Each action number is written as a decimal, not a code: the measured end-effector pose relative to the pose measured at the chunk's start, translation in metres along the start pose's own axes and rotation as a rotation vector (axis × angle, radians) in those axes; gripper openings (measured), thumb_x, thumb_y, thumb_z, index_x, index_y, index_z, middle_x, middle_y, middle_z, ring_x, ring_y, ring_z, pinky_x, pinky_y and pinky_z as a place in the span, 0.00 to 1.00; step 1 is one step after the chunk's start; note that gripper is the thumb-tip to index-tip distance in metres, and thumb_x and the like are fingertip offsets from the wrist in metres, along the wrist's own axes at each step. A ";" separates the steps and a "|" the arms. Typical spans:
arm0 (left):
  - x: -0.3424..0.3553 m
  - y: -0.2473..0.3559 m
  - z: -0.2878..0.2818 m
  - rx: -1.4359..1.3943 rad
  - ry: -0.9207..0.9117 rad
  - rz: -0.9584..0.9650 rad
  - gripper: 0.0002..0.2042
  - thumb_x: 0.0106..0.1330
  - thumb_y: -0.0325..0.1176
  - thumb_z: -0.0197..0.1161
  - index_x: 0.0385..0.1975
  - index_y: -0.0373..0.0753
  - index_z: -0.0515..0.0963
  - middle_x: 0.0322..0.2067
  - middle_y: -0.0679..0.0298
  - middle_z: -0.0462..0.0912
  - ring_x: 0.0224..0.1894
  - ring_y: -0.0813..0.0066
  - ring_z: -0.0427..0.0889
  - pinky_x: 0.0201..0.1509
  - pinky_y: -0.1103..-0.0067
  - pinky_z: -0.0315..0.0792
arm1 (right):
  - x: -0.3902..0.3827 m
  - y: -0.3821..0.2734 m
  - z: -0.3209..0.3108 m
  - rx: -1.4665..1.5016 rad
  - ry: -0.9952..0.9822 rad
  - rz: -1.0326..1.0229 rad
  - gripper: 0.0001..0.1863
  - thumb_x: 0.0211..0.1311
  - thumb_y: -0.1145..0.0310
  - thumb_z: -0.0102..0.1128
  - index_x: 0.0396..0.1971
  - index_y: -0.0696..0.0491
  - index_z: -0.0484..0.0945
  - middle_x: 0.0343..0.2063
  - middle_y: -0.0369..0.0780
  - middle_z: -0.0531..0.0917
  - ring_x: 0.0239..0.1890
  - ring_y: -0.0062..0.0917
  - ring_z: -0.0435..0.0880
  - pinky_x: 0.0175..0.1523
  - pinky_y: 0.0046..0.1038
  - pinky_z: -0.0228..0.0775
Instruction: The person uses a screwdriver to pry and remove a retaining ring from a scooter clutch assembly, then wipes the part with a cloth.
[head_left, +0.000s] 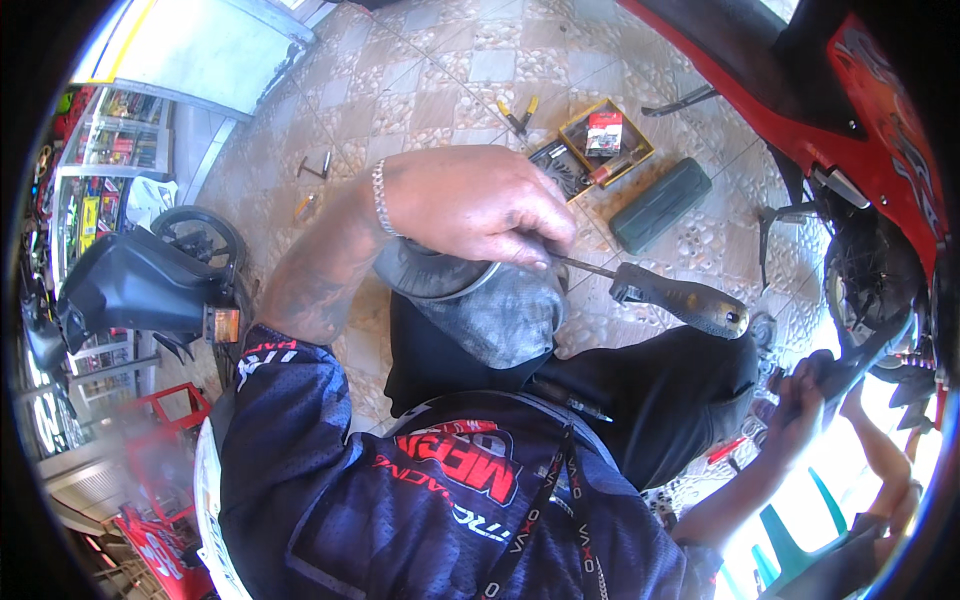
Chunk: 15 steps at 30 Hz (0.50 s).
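Note:
My left hand [495,205], raised and wearing a metal bracelet, is closed on the metal shaft end of a screwdriver [685,300]. Its worn dark handle points away to the right. Below the hand, a grey cloth piece with a curved dark rim [500,315], much like a cap, covers part of my lap. At the lower right, my right hand [797,400] is closed around a long dark part [865,355] beside the motorcycle [880,150]. Whether that part is fixed to the motorcycle I cannot tell.
On the stone-patterned floor are a yellow-edged tray [652,155], a dark green case [660,205], yellow-handled pliers [518,115] and a T-shaped tool [316,165]. Shelves [120,140] and a black vehicle body part [140,290] stand left. Another person's arm [885,450] shows near teal chair pieces [790,545].

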<state>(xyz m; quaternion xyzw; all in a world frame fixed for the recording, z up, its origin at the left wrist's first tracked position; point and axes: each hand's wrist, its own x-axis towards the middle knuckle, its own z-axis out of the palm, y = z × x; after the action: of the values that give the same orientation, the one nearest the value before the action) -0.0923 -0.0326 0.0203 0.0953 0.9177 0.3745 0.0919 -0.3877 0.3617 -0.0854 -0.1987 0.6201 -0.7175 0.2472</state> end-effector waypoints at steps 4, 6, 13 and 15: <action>-0.002 0.001 0.003 -0.010 0.031 0.057 0.09 0.64 0.31 0.66 0.38 0.33 0.80 0.34 0.51 0.83 0.42 0.48 0.82 0.47 0.62 0.74 | -0.056 -0.023 0.091 0.048 -0.117 0.030 0.37 0.52 0.79 0.65 0.65 0.57 0.65 0.43 0.37 0.77 0.33 0.16 0.75 0.28 0.16 0.66; -0.005 0.002 0.005 -0.027 0.054 0.093 0.09 0.63 0.31 0.67 0.38 0.33 0.81 0.34 0.51 0.83 0.42 0.49 0.83 0.47 0.62 0.74 | -0.085 -0.020 0.122 -0.011 -0.037 0.097 0.41 0.50 0.81 0.66 0.68 0.56 0.63 0.46 0.38 0.77 0.38 0.18 0.77 0.37 0.16 0.70; -0.018 0.001 0.008 -0.029 0.046 0.106 0.10 0.65 0.32 0.66 0.42 0.34 0.82 0.34 0.52 0.82 0.41 0.48 0.82 0.45 0.62 0.74 | -0.066 -0.058 0.117 -0.152 0.082 0.011 0.28 0.59 0.80 0.62 0.61 0.58 0.70 0.43 0.40 0.81 0.30 0.17 0.77 0.30 0.14 0.68; -0.020 0.001 0.007 0.008 0.039 0.120 0.10 0.65 0.32 0.66 0.41 0.34 0.81 0.34 0.52 0.82 0.41 0.48 0.82 0.44 0.62 0.74 | -0.062 -0.053 0.116 1.006 0.305 0.053 0.25 0.64 0.75 0.59 0.62 0.59 0.70 0.43 0.41 0.83 0.34 0.18 0.80 0.42 0.23 0.74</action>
<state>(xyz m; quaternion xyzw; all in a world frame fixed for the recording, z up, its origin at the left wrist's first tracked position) -0.0714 -0.0317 0.0179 0.1430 0.9136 0.3773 0.0510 -0.2758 0.3130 -0.0138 0.0669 0.2329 -0.9408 0.2372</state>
